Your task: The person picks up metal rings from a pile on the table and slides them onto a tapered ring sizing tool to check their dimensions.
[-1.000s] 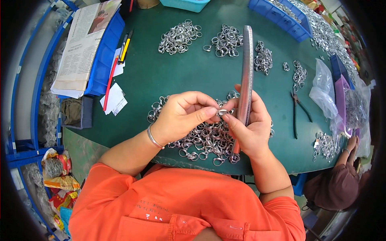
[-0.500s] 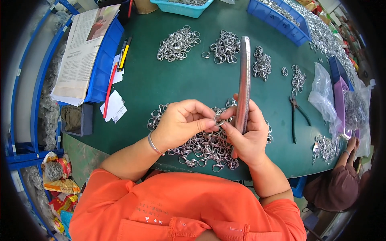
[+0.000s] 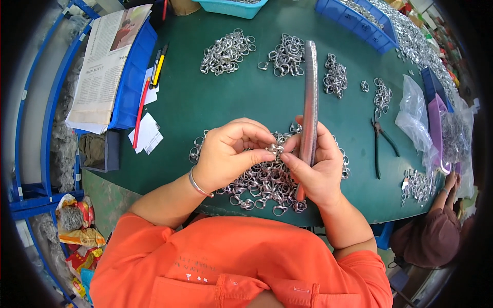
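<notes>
My left hand (image 3: 233,145), with a silver bangle at its wrist, pinches a small silver ring (image 3: 276,149) between thumb and fingertips. My right hand (image 3: 319,163) has its thumb and index finger at the same ring. In that hand's palm a tapered metal ring mandrel (image 3: 310,87) with graduation marks stands nearly upright, its thick end away from me. Beneath both hands lies a large heap of silver rings (image 3: 262,187), partly covered by them. Ring details are too small to make out.
Smaller ring piles (image 3: 227,53) lie farther back on the green table (image 3: 190,102). Green-handled pliers (image 3: 378,146) and a plastic bag (image 3: 413,115) are at right. A newspaper (image 3: 105,72) covers a blue bin (image 3: 134,84) at left, beside pens. Another person's arm (image 3: 442,200) shows at far right.
The ring has been turned between the fingertips, so its ornamented side now shows more. My left hand has shifted slightly; the mandrel stays in my right hand.
</notes>
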Demonstrator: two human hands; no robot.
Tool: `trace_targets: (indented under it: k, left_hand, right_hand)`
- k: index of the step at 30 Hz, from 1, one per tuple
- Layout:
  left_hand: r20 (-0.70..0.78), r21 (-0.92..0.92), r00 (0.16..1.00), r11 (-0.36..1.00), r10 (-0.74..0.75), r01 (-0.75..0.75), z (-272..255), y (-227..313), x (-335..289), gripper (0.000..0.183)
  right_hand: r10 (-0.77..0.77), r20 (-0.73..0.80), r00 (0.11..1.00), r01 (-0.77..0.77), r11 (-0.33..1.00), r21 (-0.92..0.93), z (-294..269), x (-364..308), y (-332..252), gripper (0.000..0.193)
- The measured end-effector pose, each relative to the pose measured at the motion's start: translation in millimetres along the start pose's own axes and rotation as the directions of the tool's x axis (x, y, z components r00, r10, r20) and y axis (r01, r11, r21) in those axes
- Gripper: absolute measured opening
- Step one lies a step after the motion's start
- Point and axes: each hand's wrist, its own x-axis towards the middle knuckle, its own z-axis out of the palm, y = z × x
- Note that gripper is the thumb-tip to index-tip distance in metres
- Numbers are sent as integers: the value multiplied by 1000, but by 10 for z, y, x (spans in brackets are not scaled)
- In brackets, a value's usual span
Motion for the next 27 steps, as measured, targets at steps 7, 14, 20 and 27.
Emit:
trace_targets:
  k: [7, 14, 20, 27]
  left_hand:
    - [3, 14, 982, 982, -190, 190, 16, 45, -44, 15]
    - [61, -139, 925, 915, -374, 379, -40, 17, -5, 23]
    - [-60, -304, 982, 941, -177, 151, -144, 15, 66, 31]
    - [-341, -296, 932, 955, -124, 19, -400, 43, 173, 20]
  right_hand:
    - [-293, 47, 955, 297, 939, -174, -35, -8, 130, 54]
    - [-366, 35, 930, 360, 885, -295, -44, -5, 139, 52]
    - [-258, -11, 966, 250, 944, -215, -3, -39, -19, 49]
    - [-26, 151, 988, 101, 849, -518, 0, -122, -141, 46]
